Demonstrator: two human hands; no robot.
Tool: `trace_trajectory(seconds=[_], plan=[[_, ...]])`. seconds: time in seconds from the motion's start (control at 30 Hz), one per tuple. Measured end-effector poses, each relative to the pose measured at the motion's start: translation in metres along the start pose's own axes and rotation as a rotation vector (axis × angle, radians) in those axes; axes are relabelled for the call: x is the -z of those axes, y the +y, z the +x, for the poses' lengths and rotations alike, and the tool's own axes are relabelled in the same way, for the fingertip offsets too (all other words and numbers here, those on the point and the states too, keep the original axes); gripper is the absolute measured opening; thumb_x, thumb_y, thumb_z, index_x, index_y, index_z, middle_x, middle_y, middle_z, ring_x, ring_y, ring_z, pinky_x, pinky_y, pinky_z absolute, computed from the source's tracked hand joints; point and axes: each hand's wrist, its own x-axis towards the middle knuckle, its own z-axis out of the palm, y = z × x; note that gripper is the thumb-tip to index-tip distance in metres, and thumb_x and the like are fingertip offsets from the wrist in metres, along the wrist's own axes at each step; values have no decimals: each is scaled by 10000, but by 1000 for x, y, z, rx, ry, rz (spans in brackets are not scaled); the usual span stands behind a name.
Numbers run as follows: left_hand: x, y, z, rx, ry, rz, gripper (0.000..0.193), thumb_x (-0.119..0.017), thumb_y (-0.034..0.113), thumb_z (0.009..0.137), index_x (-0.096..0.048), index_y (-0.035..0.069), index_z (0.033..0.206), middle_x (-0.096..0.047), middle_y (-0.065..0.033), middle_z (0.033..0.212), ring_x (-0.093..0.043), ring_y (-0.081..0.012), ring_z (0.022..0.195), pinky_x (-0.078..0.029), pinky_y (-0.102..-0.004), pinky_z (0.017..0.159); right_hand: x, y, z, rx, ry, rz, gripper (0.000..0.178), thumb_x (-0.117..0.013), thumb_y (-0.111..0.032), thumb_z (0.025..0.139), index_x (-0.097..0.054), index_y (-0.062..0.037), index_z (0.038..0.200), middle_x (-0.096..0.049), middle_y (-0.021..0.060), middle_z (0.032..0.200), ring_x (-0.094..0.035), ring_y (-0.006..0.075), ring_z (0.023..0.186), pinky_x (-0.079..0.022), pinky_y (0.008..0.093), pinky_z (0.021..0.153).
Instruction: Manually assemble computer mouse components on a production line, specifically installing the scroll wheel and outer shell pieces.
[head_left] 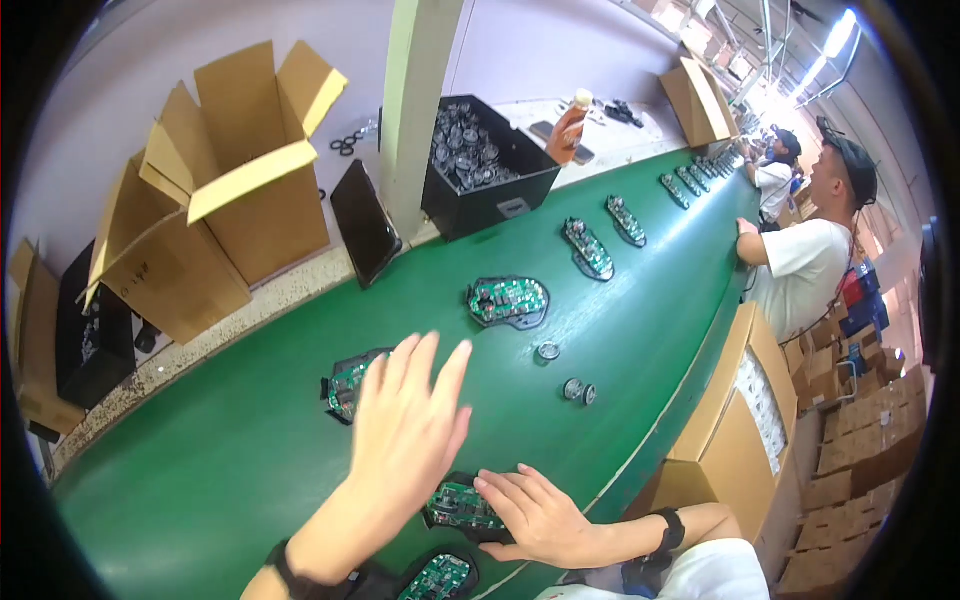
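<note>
My left hand [408, 415] is raised over the green belt with its fingers stretched out, open and holding nothing. Partly hidden behind it lies a green circuit board in a black shell [345, 388]. My right hand [535, 512] grips the edge of another circuit board in a black shell [462, 506], thumb at the near side and fingers along the far side. Close below it is one more board in its shell [438, 578], cut by the lower edge. Beyond my hands, small round grey wheels [548, 351] lie loose on the belt, near a further board [508, 300].
More boards [588, 250] line the green belt [240, 400] into the distance. Along its far side stand open cartons [260, 215], a dark tablet [365, 225], a black bin of small parts [490, 205] and a bottle [568, 130]. A carton [725, 420] and co-workers [815, 260] are at right.
</note>
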Motion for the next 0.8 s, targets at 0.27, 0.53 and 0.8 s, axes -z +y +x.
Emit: trace_trajectory(seconds=[0.27,0.53,0.8], plan=[[-105,-20,84,34,-1,102,664,-647,239,870,-401,-3,1438,-425,-213,1472,-369,-336,1408,-260,-548,1159,82,114,29,-474,224,-126,813,-820,-287,654,-463,13,1320,-609,199,1064,-582,380,957,-499,455,869],[-91,2,42,-24,-173,346,612,-587,93,831,-432,-19,1413,-483,-194,1424,-411,-322,1370,-299,-537,1127,29,207,110,-563,138,-74,832,-798,-391,751,-425,2,1382,-618,220,1210,-578,379,1116,-461,445,977],[-19,9,-73,-63,-284,198,547,-596,113,825,-521,65,1364,-512,-135,1404,-466,-305,1309,-391,-516,1048,31,198,66,-281,272,-186,795,-752,-444,817,-428,-16,1403,-525,226,1276,-508,376,1155,-447,464,993]])
